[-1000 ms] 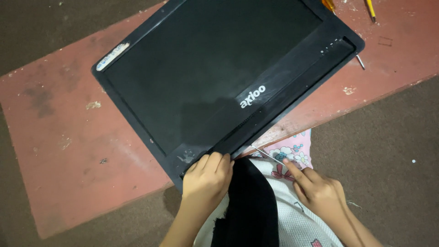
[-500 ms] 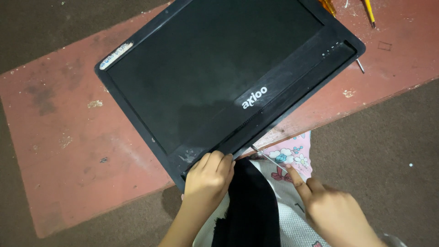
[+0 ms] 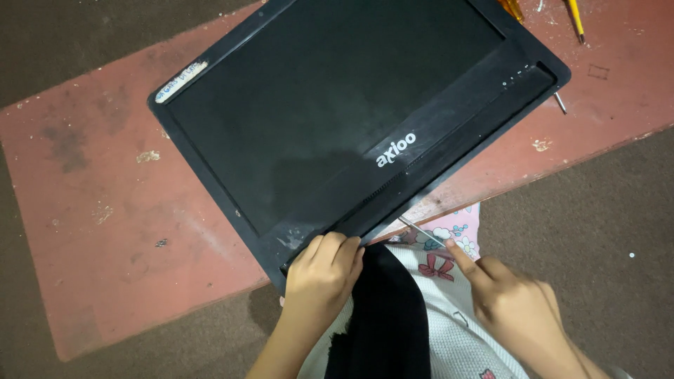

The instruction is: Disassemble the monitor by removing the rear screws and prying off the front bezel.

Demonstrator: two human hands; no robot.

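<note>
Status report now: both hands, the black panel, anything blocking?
Left hand grips near corner of black screen panel. Right hand holds thin metal tool, tip at panel's lower edge. Panel lies flat on red bench. Nothing blocking.

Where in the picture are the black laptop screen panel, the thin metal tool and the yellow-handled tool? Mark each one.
black laptop screen panel (image 3: 330,119), head view, middle of the dark screen.
thin metal tool (image 3: 421,231), head view, bare shaft ahead of the right hand (image 3: 516,305).
yellow-handled tool (image 3: 576,17), head view, on its handle.
</note>
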